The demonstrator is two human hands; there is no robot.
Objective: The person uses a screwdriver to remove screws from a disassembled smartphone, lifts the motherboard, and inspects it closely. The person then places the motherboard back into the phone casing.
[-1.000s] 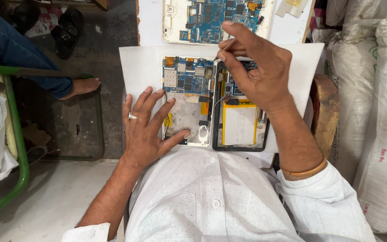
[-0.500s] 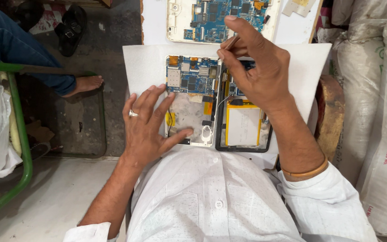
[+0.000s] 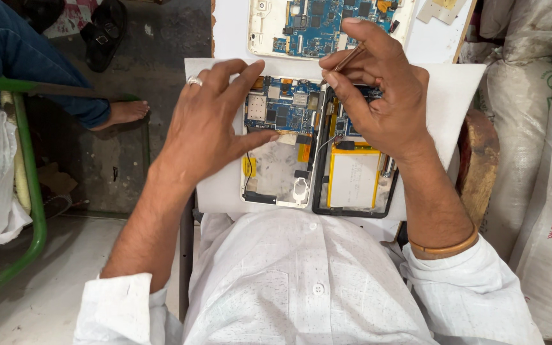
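Two opened tablets lie side by side on a white sheet [image 3: 442,96] over my lap. The left one [image 3: 282,160] shows a blue circuit board and a silver back shell. My left hand [image 3: 209,124], with a ring on one finger, lies flat on its left edge, thumb on the shell. The right tablet [image 3: 356,179] has a black frame and a yellow-edged battery. My right hand [image 3: 378,96] hovers over its top end and pinches a thin brown tool [image 3: 347,59] between thumb and fingers.
A third opened tablet [image 3: 314,22] with a blue board lies on a white board farther away. White sacks [image 3: 538,160] stack up on the right beside a wooden stool edge [image 3: 477,160]. On the left are a green metal frame [image 3: 30,191] and another person's bare foot [image 3: 122,112].
My left hand has slid up from the lower left tablet toward its circuit board. The right hand has dropped slightly toward the black-framed tablet, still pinching the tool.
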